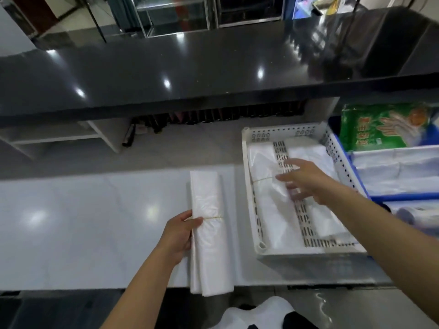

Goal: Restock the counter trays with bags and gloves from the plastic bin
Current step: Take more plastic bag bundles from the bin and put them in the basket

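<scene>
White tabletop (71, 222) runs below a dark glossy counter (190, 67). My left hand (177, 236) grips a banded bag bundle (209, 233) lying on the tabletop beside the tray (248, 186). My right hand (306, 182) hovers open, fingers spread, over bags already in the tray. Right of it, the blue bin (351, 162) holds a green glove pack (380, 127). I judge the bag-loading step is underway; next, lift this bundle into the tray.

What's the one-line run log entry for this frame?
left hand: grips banded bag bundle on counter | right hand: open, over white tray | tray: holds bag bundles | step: restocking bags
</scene>
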A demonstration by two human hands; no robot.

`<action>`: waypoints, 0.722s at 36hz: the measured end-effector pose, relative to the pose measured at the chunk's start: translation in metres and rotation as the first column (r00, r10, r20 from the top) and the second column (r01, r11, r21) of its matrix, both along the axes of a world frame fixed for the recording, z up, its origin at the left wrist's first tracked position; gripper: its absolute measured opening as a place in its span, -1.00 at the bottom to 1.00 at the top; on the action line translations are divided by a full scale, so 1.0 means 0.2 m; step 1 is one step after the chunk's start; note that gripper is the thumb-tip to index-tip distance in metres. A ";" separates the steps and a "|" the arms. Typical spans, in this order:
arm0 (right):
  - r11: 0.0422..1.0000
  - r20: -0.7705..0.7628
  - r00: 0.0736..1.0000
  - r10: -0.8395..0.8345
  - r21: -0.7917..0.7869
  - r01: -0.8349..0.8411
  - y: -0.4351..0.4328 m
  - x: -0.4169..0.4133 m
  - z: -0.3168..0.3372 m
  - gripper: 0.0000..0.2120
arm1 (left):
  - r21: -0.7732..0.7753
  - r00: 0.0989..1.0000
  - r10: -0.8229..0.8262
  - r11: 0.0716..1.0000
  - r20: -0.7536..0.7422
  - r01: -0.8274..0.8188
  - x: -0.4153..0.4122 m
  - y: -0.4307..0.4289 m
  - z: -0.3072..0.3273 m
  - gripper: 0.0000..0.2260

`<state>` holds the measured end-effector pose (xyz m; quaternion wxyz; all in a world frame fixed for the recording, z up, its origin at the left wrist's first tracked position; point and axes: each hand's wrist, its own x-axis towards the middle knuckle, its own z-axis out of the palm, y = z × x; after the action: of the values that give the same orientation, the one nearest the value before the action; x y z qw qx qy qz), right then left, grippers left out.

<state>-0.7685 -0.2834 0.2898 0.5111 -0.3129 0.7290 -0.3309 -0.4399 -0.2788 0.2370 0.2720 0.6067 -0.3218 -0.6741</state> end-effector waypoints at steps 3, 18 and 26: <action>0.993 -0.185 0.976 0.116 -0.007 -0.120 0.04 0.05 -0.11 -0.44 | -0.011 1.000 -0.008 1.000 0.023 0.008 0.00 0.00 -0.01 -0.78; 0.973 -0.516 0.840 0.170 -0.047 -0.226 0.03 0.13 -0.17 -0.47 | 0.008 0.998 -0.051 0.999 0.022 0.051 0.01 -0.02 -0.03 -0.77; 0.694 -0.726 0.278 0.629 0.364 -0.621 0.06 0.18 -0.28 -0.29 | 0.002 0.993 -0.059 0.998 0.101 0.059 0.01 -0.04 -0.07 -0.80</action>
<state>-0.7322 -0.2720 0.2337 0.2067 -0.6838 0.6950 0.0812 -0.4377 -0.2869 0.2235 0.2357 0.6302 -0.3532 -0.6500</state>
